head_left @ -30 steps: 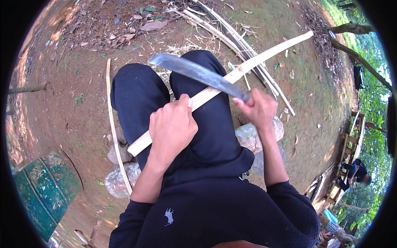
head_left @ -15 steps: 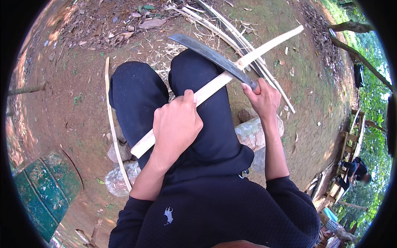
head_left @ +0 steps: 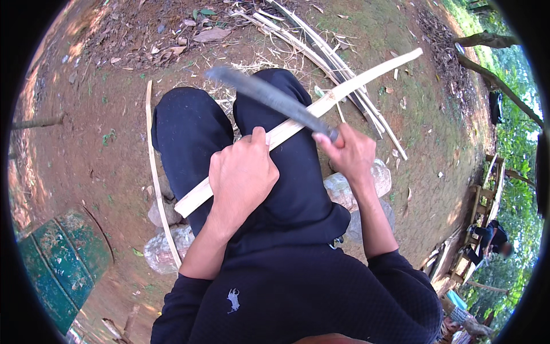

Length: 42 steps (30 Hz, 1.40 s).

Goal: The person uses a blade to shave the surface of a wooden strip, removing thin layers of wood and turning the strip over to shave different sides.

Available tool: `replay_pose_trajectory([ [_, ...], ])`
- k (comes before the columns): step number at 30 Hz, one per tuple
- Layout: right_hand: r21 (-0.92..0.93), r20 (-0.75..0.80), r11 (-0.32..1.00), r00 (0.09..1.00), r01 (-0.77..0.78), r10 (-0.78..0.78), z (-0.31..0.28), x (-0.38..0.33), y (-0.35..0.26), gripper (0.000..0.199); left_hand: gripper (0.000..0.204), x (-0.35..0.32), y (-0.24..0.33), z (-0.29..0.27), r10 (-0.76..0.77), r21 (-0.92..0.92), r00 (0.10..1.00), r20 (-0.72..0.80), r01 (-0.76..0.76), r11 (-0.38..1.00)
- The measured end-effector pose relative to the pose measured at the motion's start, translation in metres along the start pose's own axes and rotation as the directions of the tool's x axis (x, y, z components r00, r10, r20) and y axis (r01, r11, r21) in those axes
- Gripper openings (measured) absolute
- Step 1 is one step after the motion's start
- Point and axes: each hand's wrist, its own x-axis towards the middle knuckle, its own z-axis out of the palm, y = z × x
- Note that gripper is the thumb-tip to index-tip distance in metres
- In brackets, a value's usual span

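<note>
I sit with my dark-trousered knees drawn up over bare earth. My left hand (head_left: 243,175) is closed around a long pale bamboo strip (head_left: 366,77) that lies slantwise across my thighs, from lower left to upper right. My right hand (head_left: 350,153) grips the handle of a long dark-bladed knife (head_left: 269,97). Its blade crosses over the strip above my right knee and points to the upper left, blurred by motion.
A thin curved bamboo sliver (head_left: 153,166) lies on the ground by my left leg. More split strips (head_left: 321,54) and shavings lie ahead. Stones (head_left: 349,189) sit under me. A green metal drum (head_left: 57,261) stands lower left. Another person (head_left: 492,238) sits by a wooden frame far right.
The knife blade has swung up and leftward along the strip, and my right hand has slid nearer my left. The left hand keeps its grip on the strip.
</note>
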Motion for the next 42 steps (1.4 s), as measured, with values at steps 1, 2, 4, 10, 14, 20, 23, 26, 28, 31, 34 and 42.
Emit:
replay_pose_trajectory([
  [1,0.038,-0.041,0.996,0.996,0.08,-0.079,0.002,-0.003,-0.002,0.065,0.015,0.001,-0.002,0.0,0.014,-0.018,1.0,-0.002,-0.014,1.0],
  [2,-0.06,0.049,0.994,0.995,0.09,-0.087,0.001,-0.007,0.005,0.065,0.015,-0.001,-0.003,0.0,0.024,-0.039,1.0,0.0,-0.024,0.999],
  [4,-0.005,0.024,0.996,0.996,-0.091,0.091,0.008,0.002,0.035,0.064,0.015,-0.001,-0.002,0.004,0.038,-0.025,0.999,-0.039,-0.039,0.999],
  [10,-0.04,0.101,0.992,0.987,-0.122,0.126,-0.002,-0.004,-0.002,0.064,0.015,0.0,0.002,0.003,0.013,0.012,1.0,-0.012,-0.013,1.0],
  [14,-0.043,0.113,0.972,0.966,-0.229,0.233,0.008,-0.008,0.022,0.062,0.017,-0.004,-0.004,0.003,0.038,-0.01,0.999,-0.034,-0.039,0.999],
  [20,-0.091,0.125,0.906,0.898,-0.413,0.422,0.005,-0.011,0.049,0.056,0.015,0.001,0.001,0.001,0.034,0.056,0.998,-0.046,-0.032,0.998],
  [23,0.025,0.075,0.982,0.98,-0.189,0.187,-0.001,-0.019,0.003,0.057,0.018,0.0,0.0,0.004,0.027,-0.014,0.999,-0.034,-0.027,1.0],
  [26,0.024,0.006,0.994,0.995,-0.103,0.103,0.004,-0.017,0.009,0.059,0.018,-0.002,-0.001,0.006,0.04,-0.065,0.998,-0.047,-0.043,0.997],
  [28,0.033,-0.019,0.993,0.993,-0.112,0.113,0.01,-0.014,0.018,0.061,0.018,-0.001,0.003,0.011,0.058,-0.082,0.996,-0.063,-0.063,0.995],
  [31,-0.145,0.036,0.974,0.983,-0.176,0.183,0.006,-0.004,0.02,0.06,0.017,0.0,0.002,0.005,0.028,-0.031,0.999,-0.033,-0.029,0.999],
  [34,-0.077,-0.05,0.923,0.926,-0.378,0.375,0.006,0.005,0.035,0.06,0.017,-0.005,-0.001,0.002,0.019,-0.032,1.0,-0.009,-0.019,0.999],
  [42,-0.088,0.031,0.978,0.981,-0.188,0.192,0.008,-0.004,0.029,0.061,0.016,-0.002,-0.003,0.003,0.04,-0.037,0.998,-0.038,-0.041,0.998],
])
